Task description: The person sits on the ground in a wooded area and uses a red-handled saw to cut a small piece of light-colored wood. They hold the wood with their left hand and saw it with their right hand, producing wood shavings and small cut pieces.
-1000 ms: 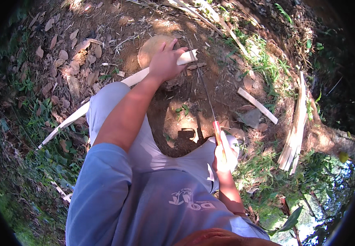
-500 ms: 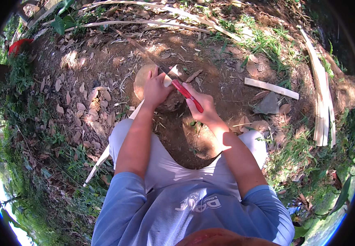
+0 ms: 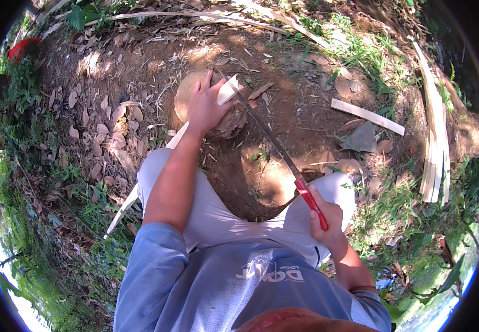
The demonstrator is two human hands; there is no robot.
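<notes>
I observe left hand (image 3: 206,109) clamping the strip (image 3: 227,93), its end apparently unsevered; right hand (image 3: 329,219) grips the red-handled blade (image 3: 276,144) (tip toward eleven o'clock).

Handsaw (image 3: 284,155): red handle, long thin dark blade, set on a diagonal. Handle at lower right, tip at upper left. Blade crosses the strip close to its right-hand end; contact too fine to tell.

Wooden strip (image 3: 228,92): pale, long, narrow, slightly bowed. Upper end notched, lying over the stump and jutting past its right side; rest slants down to lower left, middle partly hidden.

Stump (image 3: 184,93): upright, round; tan cut top, rough brown side.
</notes>
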